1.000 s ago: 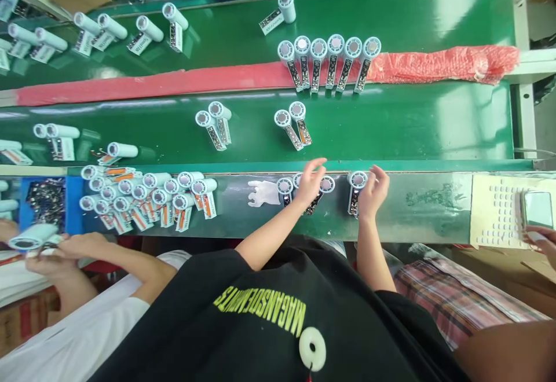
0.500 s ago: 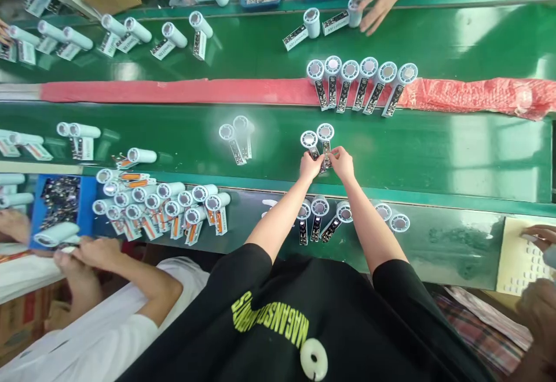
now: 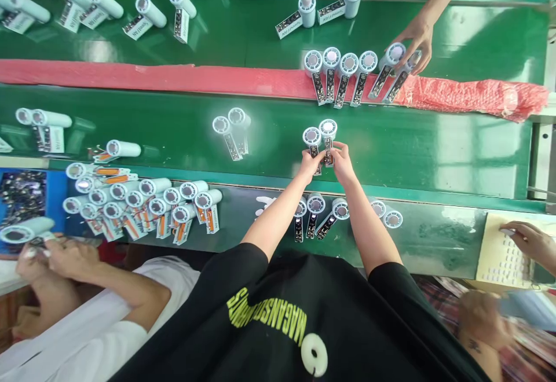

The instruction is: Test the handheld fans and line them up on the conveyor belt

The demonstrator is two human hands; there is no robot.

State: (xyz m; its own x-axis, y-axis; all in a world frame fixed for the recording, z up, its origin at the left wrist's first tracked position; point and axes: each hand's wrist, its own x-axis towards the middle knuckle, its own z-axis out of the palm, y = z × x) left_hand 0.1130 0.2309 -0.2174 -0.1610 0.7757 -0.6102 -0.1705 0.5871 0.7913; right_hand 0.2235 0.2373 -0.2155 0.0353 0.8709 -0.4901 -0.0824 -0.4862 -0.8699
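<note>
Two white handheld fans with round grille heads and exposed dark circuit-board handles stand side by side on the middle green belt (image 3: 391,150). My left hand (image 3: 310,164) closes on the handle of the left fan (image 3: 311,137). My right hand (image 3: 342,162) pinches the handle of the right fan (image 3: 328,129). The hands almost touch each other, and my fingers hide the handles' lower ends. Just behind them stands another pair of fans (image 3: 228,130). A row of similar fans (image 3: 315,208) lies below my forearms on the dark near strip.
A strip of red bubble wrap (image 3: 469,98) runs across the belts, with a fan row (image 3: 339,75) on it under a co-worker's hand (image 3: 414,43). Boxed fans (image 3: 147,202) crowd the near left. Co-workers' hands (image 3: 65,257) (image 3: 525,240) work at both sides.
Both my hands have moved forward from the near strip onto the middle belt and now hold the fan pair. A co-worker's hand has come in from the far side to the fan row.
</note>
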